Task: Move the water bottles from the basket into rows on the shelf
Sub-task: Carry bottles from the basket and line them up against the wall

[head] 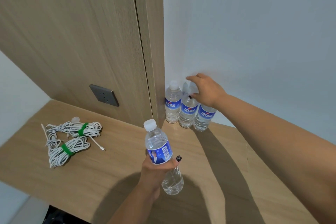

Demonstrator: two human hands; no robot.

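Observation:
My left hand (156,169) grips a clear water bottle (160,149) with a blue label and white cap, held tilted above the wooden shelf (209,151). Three matching bottles stand in a row in the back corner against the white wall: the left one (173,104), the middle one (188,112) and the right one (204,117). My right hand (205,91) reaches over the row. Its finger and thumb curl round the top of the middle bottle, and the palm hides the right bottle's cap. The basket is out of view.
Two bundles of white cable (71,138) tied with green straps lie on the left of the shelf. A grey wall socket (104,95) sits in the wooden panel (72,32) behind. The shelf's front edge runs along the bottom left.

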